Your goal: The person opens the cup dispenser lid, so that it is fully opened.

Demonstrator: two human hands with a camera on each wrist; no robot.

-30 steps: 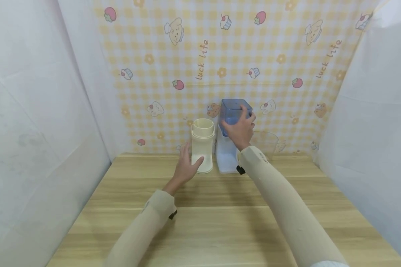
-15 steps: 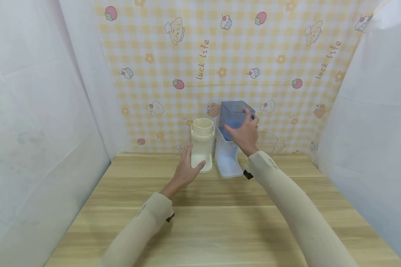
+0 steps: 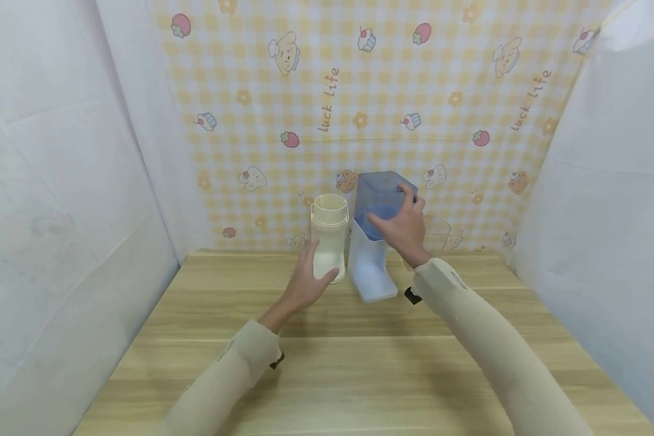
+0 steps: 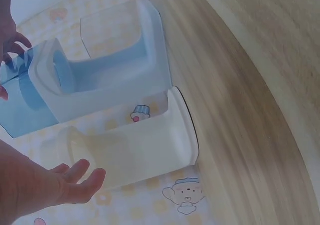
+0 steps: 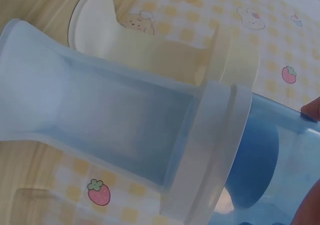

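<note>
Against the back wall stands a white dispenser-like stand (image 3: 372, 275) with a blue see-through square top (image 3: 378, 197). My right hand (image 3: 406, 227) grips that blue top, fingers over its right side and thumb across the front. In the right wrist view, the stand (image 5: 115, 115) shows a hollow front and a wide foot. Just left of it is a cream stand (image 3: 328, 245) of similar shape, with a round open top and a thin handle. My left hand (image 3: 307, 280) lies alongside the cream stand's lower part, thumb spread in front of its base and fingers not wrapped round it.
A clear see-through container (image 3: 437, 233) stands behind my right wrist, to the right of the white stand. The wooden table (image 3: 327, 375) meets a yellow checked cloth (image 3: 360, 91) at the back. White sheets (image 3: 65, 212) hang on both sides.
The white stand with the blue top has come forward and turned, its foot nearer to me, with my right hand gripping it. My left hand and the cream stand have barely moved.
</note>
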